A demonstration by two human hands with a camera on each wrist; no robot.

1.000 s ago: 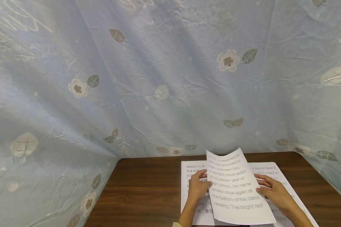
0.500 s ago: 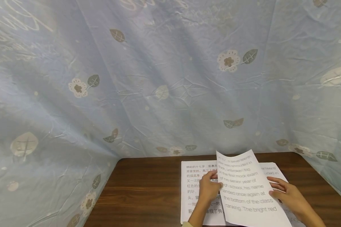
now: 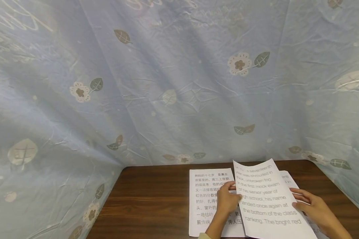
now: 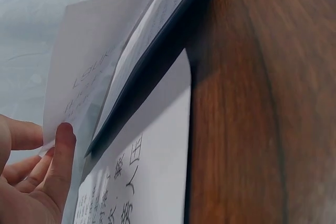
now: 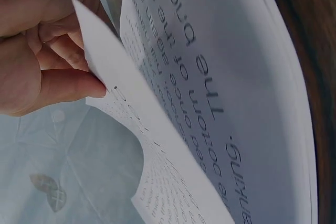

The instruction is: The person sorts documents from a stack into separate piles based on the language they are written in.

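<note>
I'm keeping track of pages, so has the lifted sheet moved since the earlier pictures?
Yes, the lifted sheet has moved right against the left pile, uncovering more of it.

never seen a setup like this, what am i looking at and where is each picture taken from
There is no machine here, just a person's two bare hands. The wide picture comes from a camera worn on the head, looking forward and down. The two close-ups come from cameras worn on each wrist.

On the brown wooden table lie printed papers: a left stack in Chinese and a right stack in English. Patterned cloth hangs behind.

The left hand and right hand pinch opposite edges of one raised English sheet, which partly hides the right stack.
</note>
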